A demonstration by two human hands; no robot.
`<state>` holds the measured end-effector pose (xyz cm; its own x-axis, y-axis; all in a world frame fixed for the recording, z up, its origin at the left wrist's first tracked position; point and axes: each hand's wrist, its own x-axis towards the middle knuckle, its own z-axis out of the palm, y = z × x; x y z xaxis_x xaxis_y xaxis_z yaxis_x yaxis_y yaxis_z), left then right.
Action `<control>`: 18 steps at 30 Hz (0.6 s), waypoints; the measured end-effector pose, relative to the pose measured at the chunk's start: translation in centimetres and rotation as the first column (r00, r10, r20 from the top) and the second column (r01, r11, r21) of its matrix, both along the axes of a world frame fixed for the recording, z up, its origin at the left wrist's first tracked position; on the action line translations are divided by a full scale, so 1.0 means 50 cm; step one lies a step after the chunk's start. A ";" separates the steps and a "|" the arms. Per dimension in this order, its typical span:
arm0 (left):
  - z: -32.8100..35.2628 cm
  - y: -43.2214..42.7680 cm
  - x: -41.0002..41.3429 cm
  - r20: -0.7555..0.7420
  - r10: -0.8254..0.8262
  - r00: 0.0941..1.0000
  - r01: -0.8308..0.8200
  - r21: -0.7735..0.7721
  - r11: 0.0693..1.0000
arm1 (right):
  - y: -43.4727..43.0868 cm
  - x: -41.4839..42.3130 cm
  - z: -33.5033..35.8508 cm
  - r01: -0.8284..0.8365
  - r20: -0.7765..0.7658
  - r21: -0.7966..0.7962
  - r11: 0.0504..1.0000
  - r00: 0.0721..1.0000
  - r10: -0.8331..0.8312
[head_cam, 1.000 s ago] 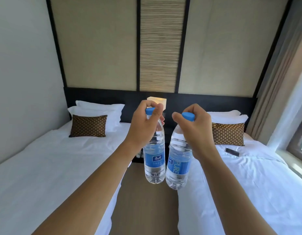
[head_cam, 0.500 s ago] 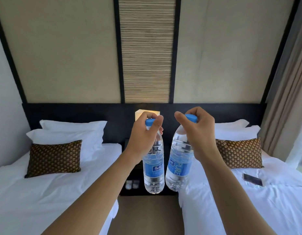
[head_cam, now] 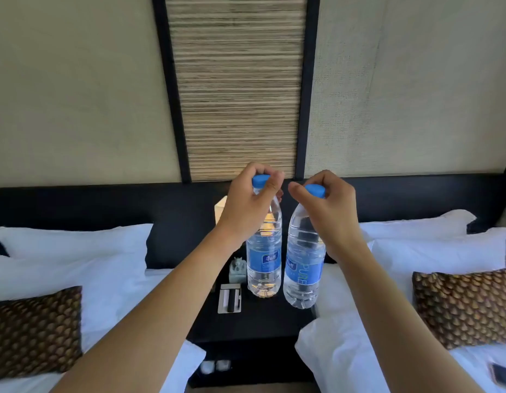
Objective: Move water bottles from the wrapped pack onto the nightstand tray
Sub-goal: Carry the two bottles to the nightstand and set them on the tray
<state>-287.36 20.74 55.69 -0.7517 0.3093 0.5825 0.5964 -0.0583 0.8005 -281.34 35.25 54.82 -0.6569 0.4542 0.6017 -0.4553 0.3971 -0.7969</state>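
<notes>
Above the dark nightstand tabletop (head_cam: 254, 321), now directly below after the walk up between the beds, left hand (head_cam: 247, 205) then right hand (head_cam: 329, 212) each pinch a blue-capped clear plastic water bottle (head_cam: 263, 259) (head_cam: 302, 268) by its neck, ready for lowering.

I am closer now: my two bottles, left (head_cam: 263, 256) and right (head_cam: 302, 265), hang right above the dark nightstand (head_cam: 246, 321) between the beds.
</notes>
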 end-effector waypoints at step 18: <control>-0.677 0.496 -0.811 -0.109 -0.161 0.981 0.152 -0.091 0.984 | 0.468 -0.791 -0.647 0.096 0.059 0.028 0.995 0.993 -0.098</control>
<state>-327.91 45.53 21.86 -0.6195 0.4679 0.6303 0.6737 -0.0953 0.7329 -320.89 58.68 22.48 -0.6462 0.5028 0.5741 -0.3648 0.4573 -0.8110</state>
